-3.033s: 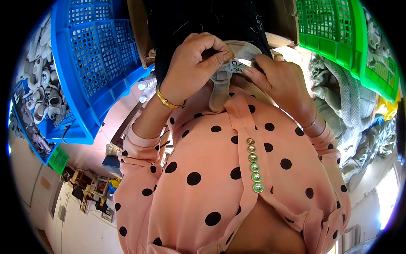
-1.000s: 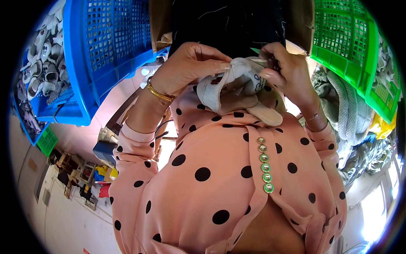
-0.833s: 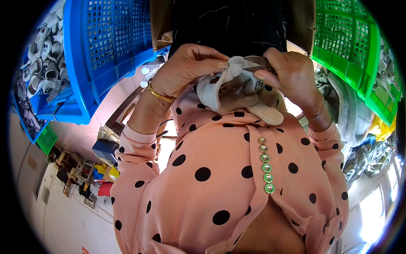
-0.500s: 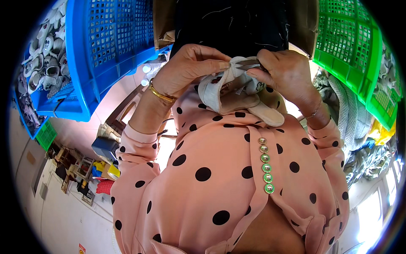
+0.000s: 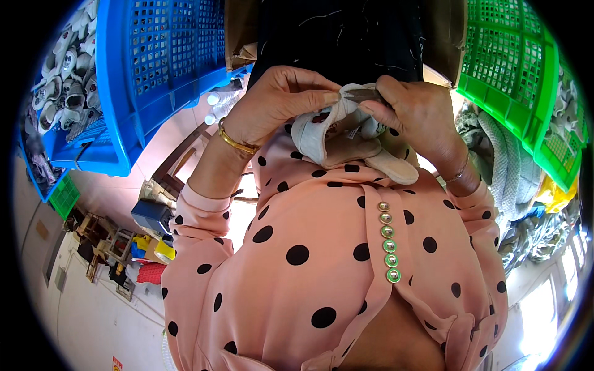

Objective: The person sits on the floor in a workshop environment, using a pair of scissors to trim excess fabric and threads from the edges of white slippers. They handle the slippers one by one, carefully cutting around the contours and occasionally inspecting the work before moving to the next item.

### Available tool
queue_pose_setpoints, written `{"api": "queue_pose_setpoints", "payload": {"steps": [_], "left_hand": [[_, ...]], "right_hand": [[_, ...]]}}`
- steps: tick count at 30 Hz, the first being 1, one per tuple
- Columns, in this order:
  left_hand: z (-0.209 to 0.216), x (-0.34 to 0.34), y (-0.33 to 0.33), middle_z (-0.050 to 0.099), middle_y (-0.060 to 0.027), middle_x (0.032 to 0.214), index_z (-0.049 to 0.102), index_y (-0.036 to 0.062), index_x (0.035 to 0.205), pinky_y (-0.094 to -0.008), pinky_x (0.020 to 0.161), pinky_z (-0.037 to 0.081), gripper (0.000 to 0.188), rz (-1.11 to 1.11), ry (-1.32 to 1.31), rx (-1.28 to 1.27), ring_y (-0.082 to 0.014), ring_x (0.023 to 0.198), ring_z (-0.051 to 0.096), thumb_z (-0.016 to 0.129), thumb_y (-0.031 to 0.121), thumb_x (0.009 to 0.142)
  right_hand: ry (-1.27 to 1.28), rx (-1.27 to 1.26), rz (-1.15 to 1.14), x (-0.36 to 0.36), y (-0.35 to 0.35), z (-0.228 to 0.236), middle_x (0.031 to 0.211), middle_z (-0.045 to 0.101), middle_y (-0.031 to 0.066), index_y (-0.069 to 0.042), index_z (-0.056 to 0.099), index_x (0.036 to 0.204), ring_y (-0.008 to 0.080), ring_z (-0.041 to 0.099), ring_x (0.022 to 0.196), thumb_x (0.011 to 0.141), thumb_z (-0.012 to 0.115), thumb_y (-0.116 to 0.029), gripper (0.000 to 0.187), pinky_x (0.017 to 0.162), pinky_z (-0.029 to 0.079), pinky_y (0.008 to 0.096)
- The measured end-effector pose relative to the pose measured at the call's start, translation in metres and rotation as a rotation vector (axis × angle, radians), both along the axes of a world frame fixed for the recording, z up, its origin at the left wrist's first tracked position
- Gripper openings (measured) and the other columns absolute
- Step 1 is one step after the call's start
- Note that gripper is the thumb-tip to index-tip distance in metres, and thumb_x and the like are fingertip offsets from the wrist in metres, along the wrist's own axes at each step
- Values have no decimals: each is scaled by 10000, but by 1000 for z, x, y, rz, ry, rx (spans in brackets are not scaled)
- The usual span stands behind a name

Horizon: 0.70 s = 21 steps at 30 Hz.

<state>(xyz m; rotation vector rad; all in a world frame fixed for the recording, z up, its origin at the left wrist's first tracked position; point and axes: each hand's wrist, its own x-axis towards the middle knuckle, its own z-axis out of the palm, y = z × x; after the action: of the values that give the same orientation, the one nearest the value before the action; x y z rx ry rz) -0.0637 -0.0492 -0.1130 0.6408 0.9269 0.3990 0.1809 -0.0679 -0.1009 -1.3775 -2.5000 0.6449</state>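
Observation:
A small white fabric shoe upper (image 5: 308, 137) with a strap is held up in front of my waist, a tongue-like flap hanging to the right. My left hand (image 5: 278, 108) pinches its upper edge between thumb and fingertips. Closed round a pair of small metal snips (image 5: 361, 95) is my right hand (image 5: 427, 111). The snips' blades point left and lie at the shoe upper's edge, close to my left fingertips. My right palm hides the snips' handles.
At the left, a blue plastic crate (image 5: 114, 93) stands beside many grey-white shoe uppers (image 5: 73, 99). A green crate (image 5: 513, 74) is on the right, above grey fabric pieces (image 5: 504, 148). Dark cloth (image 5: 337, 37) with loose threads lies beyond my hands.
The snips' blades, slightly apart before, now look closed together at the shoe upper's edge. Both hands and the shoe upper have barely shifted.

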Motion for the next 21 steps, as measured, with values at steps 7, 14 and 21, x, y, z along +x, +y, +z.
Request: {"api": "queue_pose_setpoints", "payload": {"steps": [7, 14, 21], "left_hand": [[0, 0, 1, 710, -134, 938, 692, -23, 1042, -283, 781, 590, 222, -6, 1, -15, -175, 827, 707, 717, 72, 843], [-2, -1, -1, 713, -129, 939, 696, -11, 1043, -278, 783, 591, 224, 23, 12, -29, -171, 822, 709, 723, 73, 837], [-3, 0, -1, 713, -133, 939, 698, -8, 1040, -274, 780, 590, 219, 25, -5, -23, -171, 823, 709, 721, 76, 839]], "right_hand": [[-30, 13, 13, 0, 1, 0, 590, 552, 38, -111, 517, 769, 221, 575, 504, 891, 583, -475, 390, 429, 409, 329], [-74, 156, 44, -1, 3, 1, 566, 522, 19, -122, 508, 749, 193, 556, 492, 862, 625, -468, 382, 446, 416, 311], [-36, 189, 56, 0, 3, -2, 558, 502, 22, -122, 515, 749, 184, 559, 511, 847, 645, -454, 370, 461, 422, 305]]}}
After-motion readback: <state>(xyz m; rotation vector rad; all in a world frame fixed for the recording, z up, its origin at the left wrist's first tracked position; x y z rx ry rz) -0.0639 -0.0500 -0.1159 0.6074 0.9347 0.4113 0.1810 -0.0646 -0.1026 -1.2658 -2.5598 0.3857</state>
